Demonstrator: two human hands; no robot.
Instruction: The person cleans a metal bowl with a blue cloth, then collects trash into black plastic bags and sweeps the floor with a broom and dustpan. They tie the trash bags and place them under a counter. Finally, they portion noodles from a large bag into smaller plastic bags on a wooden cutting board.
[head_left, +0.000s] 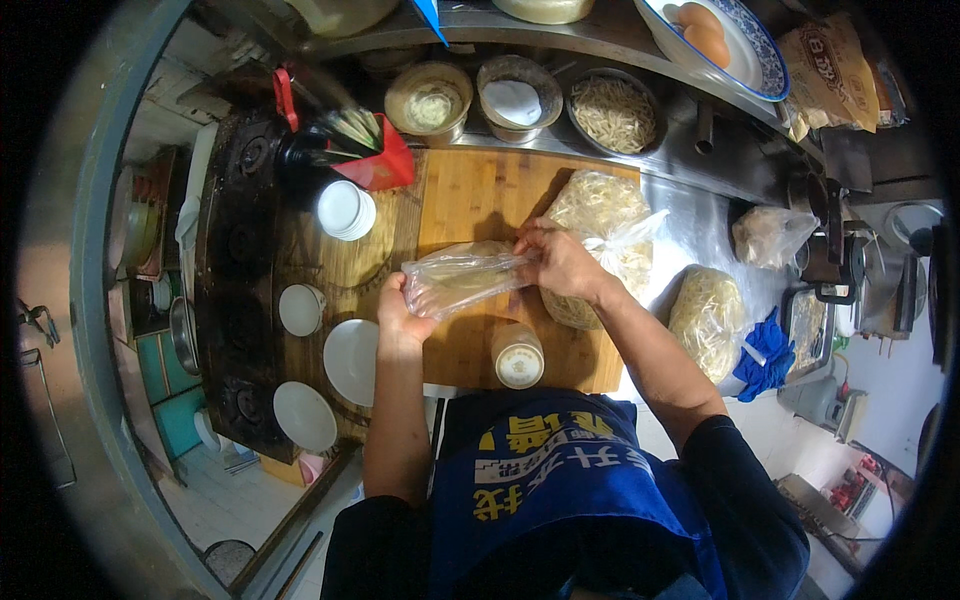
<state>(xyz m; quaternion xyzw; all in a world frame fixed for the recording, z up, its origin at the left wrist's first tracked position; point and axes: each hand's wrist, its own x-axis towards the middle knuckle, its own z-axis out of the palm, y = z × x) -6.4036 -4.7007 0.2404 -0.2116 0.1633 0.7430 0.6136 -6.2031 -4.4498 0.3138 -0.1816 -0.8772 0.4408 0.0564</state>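
A clear, thin plastic bag (469, 281) is stretched between my hands, above a wooden cutting board (480, 180). My left hand (403, 315) grips its left end, and my right hand (562, 262) pinches the other end. Just beyond my right hand sits a large knotted plastic bag of pale shreds, perhaps bean sprouts (596, 202). Its lower part is partly hidden by my right hand and forearm. On the board's near edge, close to my apron, stands a cup (519, 360) with a printed mark on its round face.
Stacked white bowls (345, 210), single bowls (360, 360) and a red chopstick holder (386, 161) stand left, beside a dark stove (244, 300). Seasoning bowls (429, 105) and a bowl of shreds (615, 112) line the back. Another filled bag (705, 322) and a blue cloth (765, 356) lie right.
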